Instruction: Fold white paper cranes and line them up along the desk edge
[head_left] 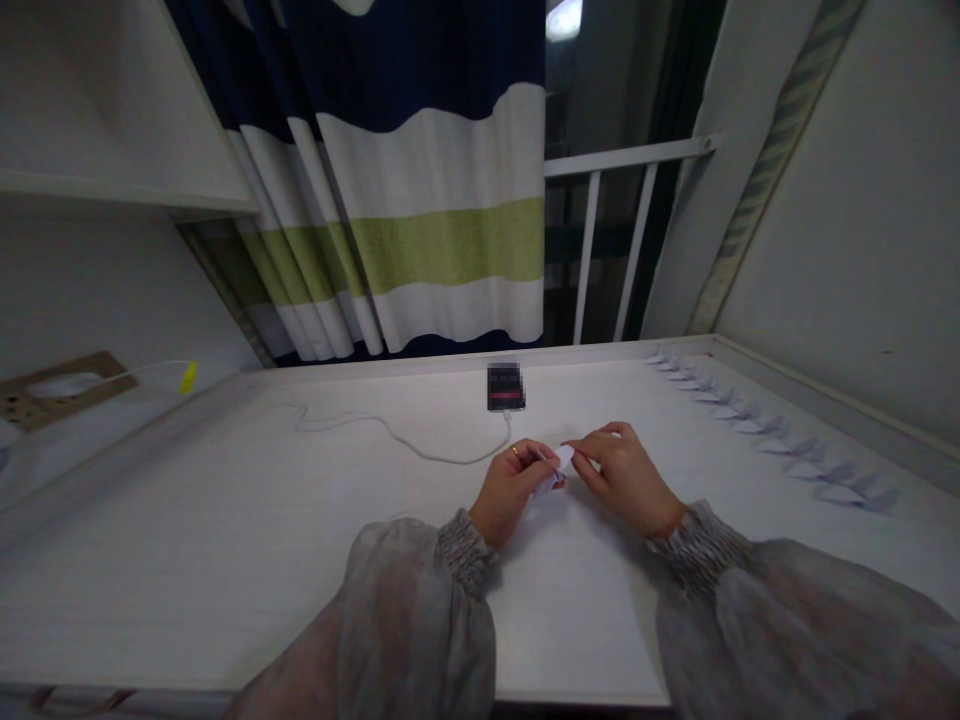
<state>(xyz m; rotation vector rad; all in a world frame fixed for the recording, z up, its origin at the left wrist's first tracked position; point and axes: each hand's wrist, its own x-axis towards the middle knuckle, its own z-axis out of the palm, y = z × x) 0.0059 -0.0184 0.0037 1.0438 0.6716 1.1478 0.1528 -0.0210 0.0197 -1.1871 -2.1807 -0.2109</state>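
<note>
Over the table (pixel 262 540), the left hand's (pixel 510 485) grip is closed around a small, white, folded paper (pixel 564 458), its long axis slanting from near left to far right. The right hand's (pixel 628 478) fingertips meet its far end; whether they pinch, I cannot tell. Farther off, a phone's (pixel 506 387) blurred screen is unreadable.

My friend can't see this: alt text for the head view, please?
A person's left hand holds a small folded white paper piece over a white tabletop, the right hand at its edge. A row of pale folded papers lies at right. Beyond the hands are a black rectangular device with a white cable and a navy, white and green fabric curtain.
</note>
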